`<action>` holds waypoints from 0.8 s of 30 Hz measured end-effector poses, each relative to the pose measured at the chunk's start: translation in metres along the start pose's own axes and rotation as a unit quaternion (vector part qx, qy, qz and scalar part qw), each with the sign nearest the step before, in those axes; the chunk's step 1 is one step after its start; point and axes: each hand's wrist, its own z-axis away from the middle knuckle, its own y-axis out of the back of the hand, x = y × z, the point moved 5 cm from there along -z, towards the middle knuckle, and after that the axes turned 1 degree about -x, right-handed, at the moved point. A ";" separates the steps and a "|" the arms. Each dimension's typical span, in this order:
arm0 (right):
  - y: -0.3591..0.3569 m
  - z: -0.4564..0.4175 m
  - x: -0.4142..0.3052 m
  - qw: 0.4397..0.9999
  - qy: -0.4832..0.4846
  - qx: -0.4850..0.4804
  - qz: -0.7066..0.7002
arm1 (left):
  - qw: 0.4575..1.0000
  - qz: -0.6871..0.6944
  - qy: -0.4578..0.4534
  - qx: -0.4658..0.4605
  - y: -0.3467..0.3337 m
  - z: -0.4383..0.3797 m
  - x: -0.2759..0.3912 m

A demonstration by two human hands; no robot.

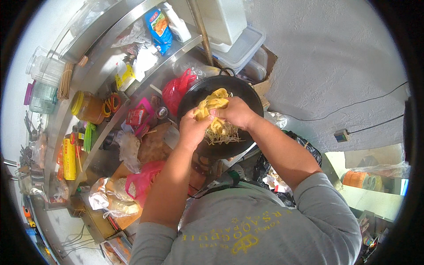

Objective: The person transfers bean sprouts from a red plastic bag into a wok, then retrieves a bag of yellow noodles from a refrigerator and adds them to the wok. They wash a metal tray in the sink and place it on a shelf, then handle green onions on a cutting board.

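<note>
A clump of flat yellow noodles (217,99) is held up between my two hands over a black wok (245,89). My left hand (195,127) grips its left side, with the thumb toward the middle. On the right, my right hand (237,112) pinches the clump with thumb and fingers. Pale bean sprouts (225,135) lie in the wok below the noodles, partly covered by them and by my hands. Two ring handles are on the wok, a far one (227,70) and a near one partly hidden by shadow.
A red plastic bag (177,91) is close to the wok's left rim. Steel shelves (159,68) run along the left with jars, scissors (111,104) and packets. A lidded plastic box (243,49) stands behind the wok. A black rubbish bag (263,165) is at the right, below my forearm.
</note>
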 end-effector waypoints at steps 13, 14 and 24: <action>0.010 0.006 -0.003 0.990 -0.033 0.042 0.134 | 0.954 -0.284 -0.083 0.043 -0.001 0.002 0.027; 0.010 0.005 0.002 0.994 -0.035 0.033 0.095 | 0.953 -0.290 -0.078 0.038 -0.002 0.004 0.029; 0.027 -0.004 0.011 0.996 -0.055 -0.015 0.062 | 0.947 -0.300 -0.106 0.031 0.008 -0.009 0.011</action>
